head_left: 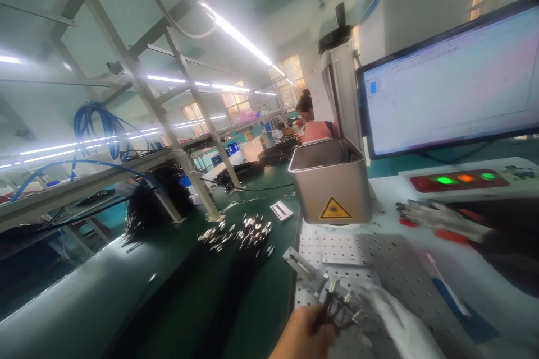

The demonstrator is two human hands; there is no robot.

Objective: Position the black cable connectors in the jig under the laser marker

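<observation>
Gripping a small bunch of black cables (337,308) tipped with silver connectors, our left hand (305,334) is closing bare fingers tightly around the wires at the bottom of the frame, the metal ends fanning out just above the knuckles. Our right hand (396,320), gloved in white, is resting just to the right of the bunch, touching it; we cannot tell how far its fingers are curled. Both hands are working over one perforated metal plate (391,263), where one slim metal fixture (305,269) is lying just above the left hand. Farther up from the hands, one silver laser housing (332,182) with a single yellow warning triangle is standing on a tall column. To its right, one monitor (450,84) is glowing, and below it one control box (463,179) is showing three lit lamps, two green and one orange. One more glove (438,219) is lying on the white bench well above the right hand. To the left of the hands, one heap of silver-tipped cables (240,233) is spreading across the dark green table (126,291), too many to count. Blue cables (101,123) are hanging from a metal rack on the far left. Long ceiling lights are running down the factory hall, where one other person (309,118) is sitting far behind the laser housing.
</observation>
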